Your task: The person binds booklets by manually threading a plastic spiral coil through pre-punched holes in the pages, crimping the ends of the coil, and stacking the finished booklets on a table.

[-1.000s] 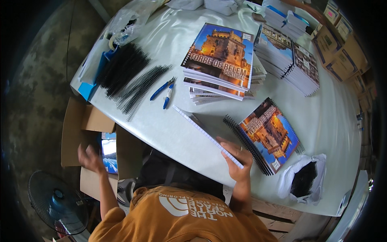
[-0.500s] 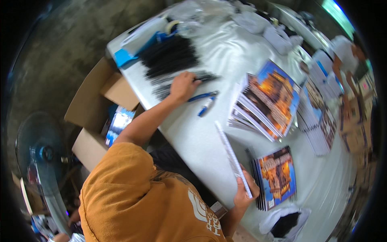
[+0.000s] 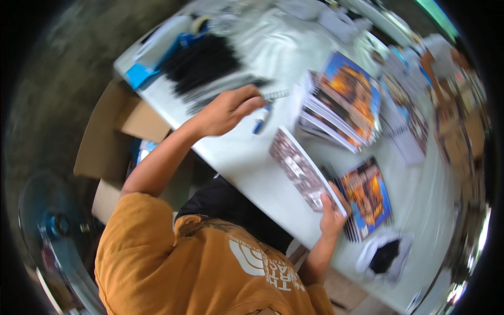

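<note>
Booklet (image 3: 296, 170) in hand, tilted over the near part of the white-covered desk (image 3: 247, 152). Beyond it on the desk rises the stack of booklets (image 3: 349, 86), with the pile of black coils (image 3: 197, 63) farther left. The held one looks fairly light and stiff as a block, though its pages could slide and its cover may be slippery; the lower end, pinched across the thickness, seems the sound place to hold. There the right hand (image 3: 333, 212) has its fingers narrowed around it. The left hand's (image 3: 226, 113) fingers seem pinched on the end of a coil (image 3: 278, 94), probably springy; blur hides the exact grip.
</note>
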The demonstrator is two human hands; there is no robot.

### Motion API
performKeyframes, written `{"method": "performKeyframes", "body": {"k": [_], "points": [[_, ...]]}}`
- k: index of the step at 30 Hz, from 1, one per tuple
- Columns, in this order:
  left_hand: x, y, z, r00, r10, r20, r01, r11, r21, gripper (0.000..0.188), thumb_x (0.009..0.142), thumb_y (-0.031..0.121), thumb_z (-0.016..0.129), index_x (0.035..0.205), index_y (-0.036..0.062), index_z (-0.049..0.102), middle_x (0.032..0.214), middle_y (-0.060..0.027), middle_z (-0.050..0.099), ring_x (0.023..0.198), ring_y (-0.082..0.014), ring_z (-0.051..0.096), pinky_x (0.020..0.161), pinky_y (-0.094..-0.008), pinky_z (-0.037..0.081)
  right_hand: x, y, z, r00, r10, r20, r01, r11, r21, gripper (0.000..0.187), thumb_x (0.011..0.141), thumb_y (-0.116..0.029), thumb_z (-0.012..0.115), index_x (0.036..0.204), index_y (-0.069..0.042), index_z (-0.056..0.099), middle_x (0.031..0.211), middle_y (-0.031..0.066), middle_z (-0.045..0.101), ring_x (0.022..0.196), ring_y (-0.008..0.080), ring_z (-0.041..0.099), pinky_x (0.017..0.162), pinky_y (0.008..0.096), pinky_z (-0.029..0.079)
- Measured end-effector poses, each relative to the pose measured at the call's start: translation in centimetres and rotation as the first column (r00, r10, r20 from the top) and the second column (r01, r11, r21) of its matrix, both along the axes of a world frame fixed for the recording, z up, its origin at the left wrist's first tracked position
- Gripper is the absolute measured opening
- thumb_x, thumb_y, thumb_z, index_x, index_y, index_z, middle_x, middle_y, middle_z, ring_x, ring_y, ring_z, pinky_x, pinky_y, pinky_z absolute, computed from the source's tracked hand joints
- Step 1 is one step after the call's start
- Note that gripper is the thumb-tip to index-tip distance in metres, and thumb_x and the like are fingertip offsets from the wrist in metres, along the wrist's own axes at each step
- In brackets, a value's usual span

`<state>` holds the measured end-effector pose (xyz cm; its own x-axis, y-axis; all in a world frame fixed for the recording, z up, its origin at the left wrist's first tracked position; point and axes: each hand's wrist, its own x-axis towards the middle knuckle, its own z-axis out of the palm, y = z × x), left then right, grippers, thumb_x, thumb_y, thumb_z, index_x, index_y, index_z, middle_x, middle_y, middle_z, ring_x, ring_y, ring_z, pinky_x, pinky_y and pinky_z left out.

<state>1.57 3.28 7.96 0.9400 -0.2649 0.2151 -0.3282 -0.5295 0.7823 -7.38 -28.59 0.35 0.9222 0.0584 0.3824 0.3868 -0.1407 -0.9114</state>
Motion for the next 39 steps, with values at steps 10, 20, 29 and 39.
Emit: {"method": "performKeyframes", "body": {"k": [10,20,29,39], "points": [[-0.5,-3.1,-1.5,0.946,-0.280,-0.162,0.272,0.960,-0.067,0.031,0.094,0.030,0.048,0.088,0.0007,0.055,0.079,-0.0029,0.054,0.073,-0.0088,0.045,0.069,-0.0250,0.040,-1.8,-0.5,-1.4,0.984,-0.116,-0.137,0.144,0.966,0.214,0.029,0.078,0.001,0.066,0.107,0.003,0.062,0.097,0.0075,0.066,0.085,0.0082,0.058,0.079,0.0230,0.046],[0.8,-3.3,-1.9,0.945,-0.294,-0.146,0.301,0.953,0.031,0.024,0.093,0.025,0.052,0.090,0.0004,0.053,0.076,-0.0005,0.049,0.070,-0.0078,0.045,0.065,-0.0220,0.039,-2.4,0.0,-1.0,0.990,-0.121,-0.069,0.132,0.976,0.173,0.024,0.080,0.002,0.064,0.104,0.001,0.064,0.100,0.0102,0.066,0.084,0.0097,0.060,0.075,0.0215,0.047],[1.7,-3.4,1.9,0.866,-0.488,-0.110,0.494,0.869,0.033,0.017,0.087,0.018,0.059,0.096,0.0041,0.055,0.082,0.0003,0.052,0.072,-0.0090,0.045,0.065,-0.0225,0.040,-2.6,0.2,-0.6,0.996,-0.067,-0.063,0.077,0.982,0.175,0.023,0.081,0.000,0.064,0.104,0.002,0.064,0.097,0.0090,0.067,0.082,0.0088,0.059,0.073,0.0207,0.047],[-0.1,-4.0,3.7,0.781,-0.558,0.279,0.250,0.690,0.679,0.026,0.068,0.013,0.072,0.090,0.0071,0.059,0.096,-0.0052,0.059,0.100,-0.0236,0.052,0.086,-0.0354,0.036,-3.1,2.2,-0.6,0.993,-0.109,0.033,0.109,0.994,-0.007,0.024,0.079,0.003,0.061,0.103,0.002,0.064,0.094,0.0112,0.067,0.081,0.0134,0.063,0.072,0.0229,0.049]]}}
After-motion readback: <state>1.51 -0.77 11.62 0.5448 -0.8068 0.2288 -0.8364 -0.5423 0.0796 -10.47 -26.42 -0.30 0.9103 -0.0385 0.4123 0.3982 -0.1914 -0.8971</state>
